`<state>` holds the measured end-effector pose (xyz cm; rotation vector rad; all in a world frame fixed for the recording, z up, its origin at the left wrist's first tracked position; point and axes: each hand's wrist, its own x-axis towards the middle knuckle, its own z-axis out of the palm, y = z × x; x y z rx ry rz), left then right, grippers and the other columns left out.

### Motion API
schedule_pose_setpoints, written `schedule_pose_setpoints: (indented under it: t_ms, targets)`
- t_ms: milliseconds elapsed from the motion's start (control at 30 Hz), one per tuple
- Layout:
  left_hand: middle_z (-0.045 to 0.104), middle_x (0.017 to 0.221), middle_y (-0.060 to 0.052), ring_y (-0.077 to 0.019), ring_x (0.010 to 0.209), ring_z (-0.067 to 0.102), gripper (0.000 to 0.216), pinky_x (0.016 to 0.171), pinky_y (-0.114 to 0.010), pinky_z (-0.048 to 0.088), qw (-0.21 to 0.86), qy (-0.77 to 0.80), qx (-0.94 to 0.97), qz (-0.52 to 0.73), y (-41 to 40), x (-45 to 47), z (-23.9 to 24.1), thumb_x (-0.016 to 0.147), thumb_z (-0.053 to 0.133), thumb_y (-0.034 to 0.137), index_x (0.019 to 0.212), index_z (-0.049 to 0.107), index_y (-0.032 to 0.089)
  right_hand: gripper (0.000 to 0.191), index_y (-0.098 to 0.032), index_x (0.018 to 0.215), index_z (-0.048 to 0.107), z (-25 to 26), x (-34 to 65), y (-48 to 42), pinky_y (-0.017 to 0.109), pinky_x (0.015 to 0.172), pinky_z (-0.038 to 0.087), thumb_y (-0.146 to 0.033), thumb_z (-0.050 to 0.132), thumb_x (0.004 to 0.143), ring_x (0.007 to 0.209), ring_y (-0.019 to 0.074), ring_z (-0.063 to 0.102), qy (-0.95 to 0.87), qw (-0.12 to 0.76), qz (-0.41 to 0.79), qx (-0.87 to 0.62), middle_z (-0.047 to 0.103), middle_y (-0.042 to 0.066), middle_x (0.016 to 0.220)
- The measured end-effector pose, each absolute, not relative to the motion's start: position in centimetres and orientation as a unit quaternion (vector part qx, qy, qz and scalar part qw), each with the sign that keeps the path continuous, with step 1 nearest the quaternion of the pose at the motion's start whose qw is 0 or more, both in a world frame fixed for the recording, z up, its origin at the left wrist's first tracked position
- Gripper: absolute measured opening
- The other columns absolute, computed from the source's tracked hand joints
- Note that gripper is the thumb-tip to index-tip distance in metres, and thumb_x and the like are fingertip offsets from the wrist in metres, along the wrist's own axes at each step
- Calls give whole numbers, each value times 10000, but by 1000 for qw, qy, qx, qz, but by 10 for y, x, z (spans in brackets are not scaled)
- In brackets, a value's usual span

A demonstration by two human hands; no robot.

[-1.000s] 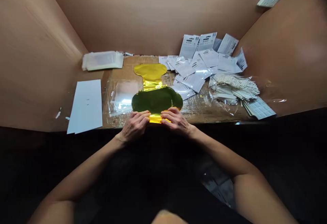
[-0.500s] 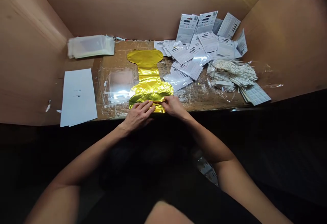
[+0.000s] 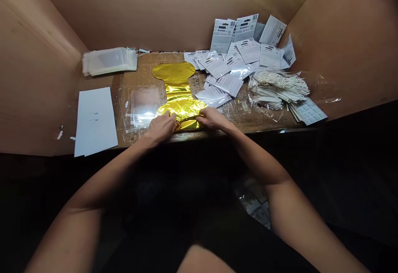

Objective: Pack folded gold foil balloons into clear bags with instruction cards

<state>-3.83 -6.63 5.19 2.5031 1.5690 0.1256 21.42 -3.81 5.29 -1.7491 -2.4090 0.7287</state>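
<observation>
A shiny gold foil balloon (image 3: 178, 92), flat and shaped like a capital I, lies on the cardboard-covered table in front of me. My left hand (image 3: 163, 127) is closed on the left side of its near end. On the right side of that same end, my right hand (image 3: 213, 119) pinches the foil. Between the two hands the near edge is folded over in a roll. The fingertips of both hands are partly hidden by the foil and knuckles. Left of the balloon, close to my left hand, lie clear plastic bags (image 3: 144, 103).
White sheets (image 3: 96, 121) lie at the left front, with a stack of clear sleeves (image 3: 108, 61) behind. Printed white cards (image 3: 228, 84) in sleeves pile up at the back right. Beside them are bagged white sticks (image 3: 280, 88) and a gridded sheet (image 3: 311, 112). Cardboard walls (image 3: 186, 11) enclose the table.
My left hand has gone from lying over the foil to gripping its left side. The balloon's near end is folded further away from me, and both hands have moved slightly away from me.
</observation>
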Motion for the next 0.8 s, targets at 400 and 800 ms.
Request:
schedule_pose_setpoints:
  t_ms: [400, 800]
  targets:
    - [780, 906, -104, -262, 829, 741, 151, 808, -399, 584, 323, 473, 727, 379, -54, -7, 76, 991, 639, 299, 1003, 729, 178, 367, -149, 1102, 682, 87, 233, -9, 295, 845, 544, -457, 482, 1110, 929, 166, 654, -625, 408, 341, -572, 732, 101, 1043]
    - [704, 707, -6, -140, 605, 650, 269, 608, -272, 576, 569, 385, 539, 488, -88, -21, 101, 770, 896, 346, 854, 705, 176, 362, -222, 889, 664, 86, 180, -69, 285, 715, 525, -458, 899, 746, 741, 157, 616, -517, 464, 668, -266, 658, -16, 792]
